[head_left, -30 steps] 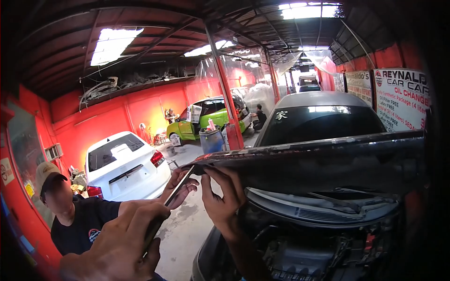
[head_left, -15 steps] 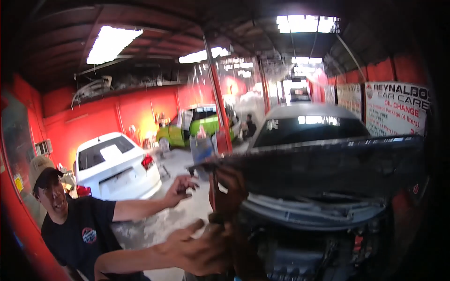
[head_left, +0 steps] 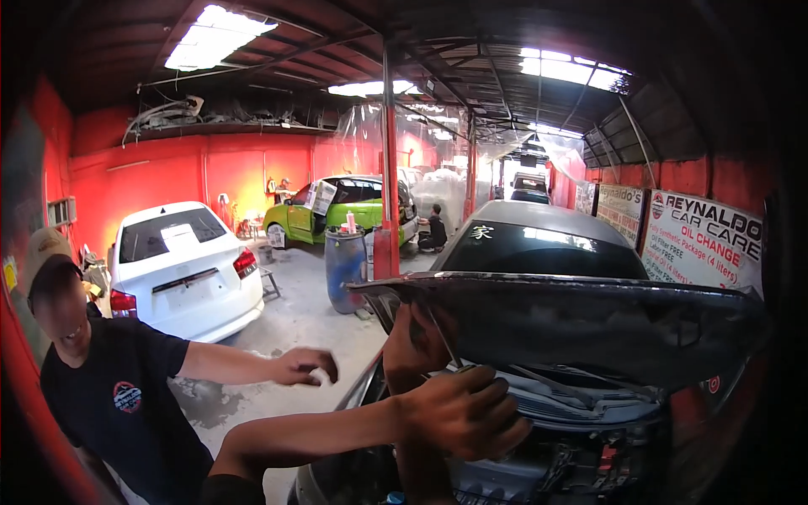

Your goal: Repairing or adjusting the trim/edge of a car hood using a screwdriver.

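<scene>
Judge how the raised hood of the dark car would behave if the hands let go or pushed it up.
The hood looks like a broad, stiff sheet-metal panel, probably heavy. The right hand is up under its front edge, so it may drop if released. Pushed, it should swing as one piece.

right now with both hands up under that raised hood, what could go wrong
The right hand grips the edge of the raised dark car hood, and no prop rod shows clearly; if that grip slips, the hood could drop onto both hands. The left hand hovers low over the open engine bay, where fingers could get pinched. The co-worker's outstretched hand is close enough to bump the hood.
</scene>
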{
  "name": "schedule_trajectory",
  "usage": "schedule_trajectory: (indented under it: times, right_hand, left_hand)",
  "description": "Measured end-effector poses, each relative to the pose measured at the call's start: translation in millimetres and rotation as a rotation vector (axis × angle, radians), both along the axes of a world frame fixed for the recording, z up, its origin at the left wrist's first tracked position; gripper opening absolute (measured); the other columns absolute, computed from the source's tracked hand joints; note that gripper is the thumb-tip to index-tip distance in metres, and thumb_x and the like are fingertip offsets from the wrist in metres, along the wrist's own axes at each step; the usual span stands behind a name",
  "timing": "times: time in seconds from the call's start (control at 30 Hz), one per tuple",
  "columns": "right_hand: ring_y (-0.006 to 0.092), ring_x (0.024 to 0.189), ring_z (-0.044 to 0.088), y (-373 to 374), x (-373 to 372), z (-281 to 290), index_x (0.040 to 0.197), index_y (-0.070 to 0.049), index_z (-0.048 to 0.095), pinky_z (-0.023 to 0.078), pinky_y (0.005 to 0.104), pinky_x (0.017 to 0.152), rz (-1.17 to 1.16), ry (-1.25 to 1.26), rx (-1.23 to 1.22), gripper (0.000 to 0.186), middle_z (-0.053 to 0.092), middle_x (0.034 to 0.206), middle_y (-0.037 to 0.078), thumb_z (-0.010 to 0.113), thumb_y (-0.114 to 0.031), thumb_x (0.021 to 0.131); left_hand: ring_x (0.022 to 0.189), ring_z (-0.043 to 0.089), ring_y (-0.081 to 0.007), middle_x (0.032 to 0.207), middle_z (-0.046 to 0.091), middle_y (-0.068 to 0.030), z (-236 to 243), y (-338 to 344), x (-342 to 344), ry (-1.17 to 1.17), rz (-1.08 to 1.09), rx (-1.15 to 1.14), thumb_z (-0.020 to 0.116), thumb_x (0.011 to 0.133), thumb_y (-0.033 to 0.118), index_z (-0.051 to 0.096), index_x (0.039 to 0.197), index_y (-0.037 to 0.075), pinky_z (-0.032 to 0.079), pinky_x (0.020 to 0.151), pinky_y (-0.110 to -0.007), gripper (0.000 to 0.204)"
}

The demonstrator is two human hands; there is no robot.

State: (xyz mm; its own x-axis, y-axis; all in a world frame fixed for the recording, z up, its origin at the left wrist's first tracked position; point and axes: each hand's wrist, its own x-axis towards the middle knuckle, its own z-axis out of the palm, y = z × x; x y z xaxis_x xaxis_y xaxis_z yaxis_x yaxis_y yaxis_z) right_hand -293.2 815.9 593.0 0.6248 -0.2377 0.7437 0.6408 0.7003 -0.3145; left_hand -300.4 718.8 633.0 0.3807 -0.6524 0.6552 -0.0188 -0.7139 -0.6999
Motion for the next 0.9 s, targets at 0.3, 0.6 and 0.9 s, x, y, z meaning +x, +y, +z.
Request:
schedule_trajectory:
  times: [0.3,0.6,0.9]
  right_hand:
    - [0.0264,0.091,0.071,-27.2,-1.5,0.7,0.09,-0.003,0.073,0.053,0.0323,0.085,0.25,-0.013,-0.337,0.009,0.073,0.093,0.017,0.07,-0.011,0.086]
    - [0.0223,0.084,0.067,-11.8,0.2,-14.7,0.085,-0.003,0.071,0.054,0.0307,0.078,0.102,-0.056,-0.057,0.021,0.073,0.091,0.01,0.078,0.007,0.068]
    - [0.0266,0.091,0.066,-18.5,1.5,-1.9,0.089,-0.002,0.068,0.054,0.0336,0.081,0.137,-0.175,-0.004,0.022,0.067,0.098,0.013,0.073,0.01,0.072]
  left_hand:
    - [0.059,0.056,-0.0146,0.062,0.048,-0.0009,-0.2,-1.4,27.0,0.032,0.392,-0.066,0.068,0.072,0.022,0.055,0.068,0.014,0.05,0.058,-0.027,0.016]
    - [0.057,0.055,-0.0105,0.063,0.051,0.0024,-2.4,-10.6,17.2,-0.065,0.216,-0.093,0.066,0.072,0.014,0.056,0.07,0.015,0.049,0.057,-0.024,0.01]
    - [0.06,0.049,-0.0116,0.064,0.042,0.0031,8.5,-9.6,40.8,-0.084,0.278,-0.183,0.071,0.075,0.02,0.072,0.093,0.014,0.04,0.044,-0.024,0.018]
